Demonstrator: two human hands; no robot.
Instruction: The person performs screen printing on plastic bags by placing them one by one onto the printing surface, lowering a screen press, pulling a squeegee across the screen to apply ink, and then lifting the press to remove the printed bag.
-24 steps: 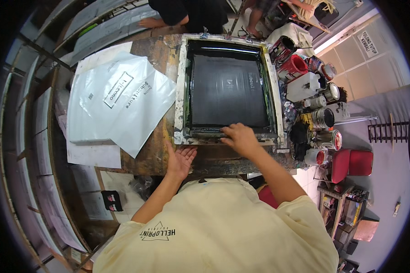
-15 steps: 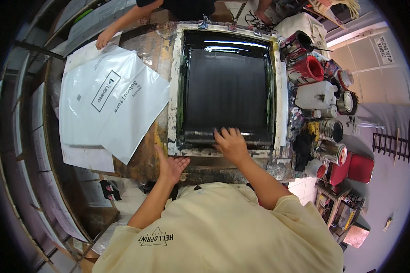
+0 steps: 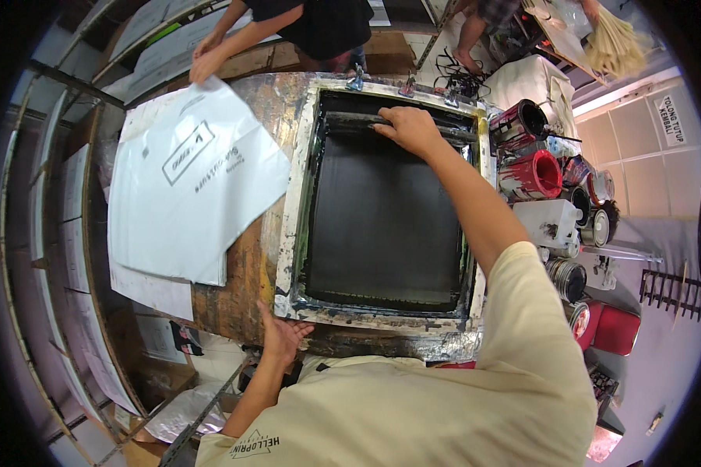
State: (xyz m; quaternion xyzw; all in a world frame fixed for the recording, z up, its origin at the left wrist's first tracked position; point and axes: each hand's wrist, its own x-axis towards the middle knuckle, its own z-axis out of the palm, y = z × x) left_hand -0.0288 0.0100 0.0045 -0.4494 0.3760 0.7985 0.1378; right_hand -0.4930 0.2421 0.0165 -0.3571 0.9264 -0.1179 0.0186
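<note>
Just moved the squeegee (image 3: 350, 121) from the near end of the screen (image 3: 382, 226) to the far one, curling the right hand (image 3: 413, 129) over it, so crossing nearly the full length. Holding the left hand (image 3: 283, 338) spread, palm up, by the near left corner. Note, leftward on the tabletop (image 3: 245, 258), a bag (image 3: 202, 187) with a co-worker's hand (image 3: 203, 70) at its far corner.

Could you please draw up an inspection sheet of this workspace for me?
Surface: worn, stained wooden table.
Job's things: framed dark screen; squeegee near its far end; printed white plastic sheet to the left.
Clutter: paint-smeared cans and a white jug crowd the right side.
Hands: right hand grips the squeegee; left hand open near the screen's near left corner.
Cables: dark cord-like tangle beyond the table; type unclear.
Surroundings: rack at left, red chair at right, co-worker's hands at the sheet's far corner.
</note>
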